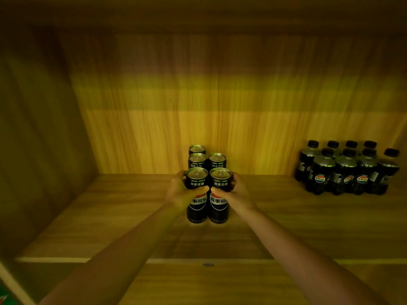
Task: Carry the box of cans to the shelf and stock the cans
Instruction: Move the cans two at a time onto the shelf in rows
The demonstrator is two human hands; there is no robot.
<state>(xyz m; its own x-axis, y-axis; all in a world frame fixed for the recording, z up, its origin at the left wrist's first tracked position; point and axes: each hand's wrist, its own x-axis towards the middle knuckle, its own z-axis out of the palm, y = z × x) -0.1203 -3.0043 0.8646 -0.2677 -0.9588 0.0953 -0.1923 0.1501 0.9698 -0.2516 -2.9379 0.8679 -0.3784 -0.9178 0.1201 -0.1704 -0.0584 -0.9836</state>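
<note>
Several black cola cans stand in two short rows on the wooden shelf board (pixel 110 221), near its middle. My left hand (pixel 179 193) wraps the front left can (pixel 196 208), which stands on the board. My right hand (pixel 236 194) wraps the front right can (pixel 219 209) beside it. The two front cans touch each other. Behind them stand two more cans (pixel 207 160), and one further can (pixel 197 149) stands at the back on the left. The box is not in view.
A shrink-wrapped pack of black cola bottles (pixel 345 170) stands at the back right of the shelf. The wooden back wall (pixel 198 106) rises behind the cans, and the left side wall (pixel 39 139) closes the shelf. The front edge (pixel 66 259) runs below my arms.
</note>
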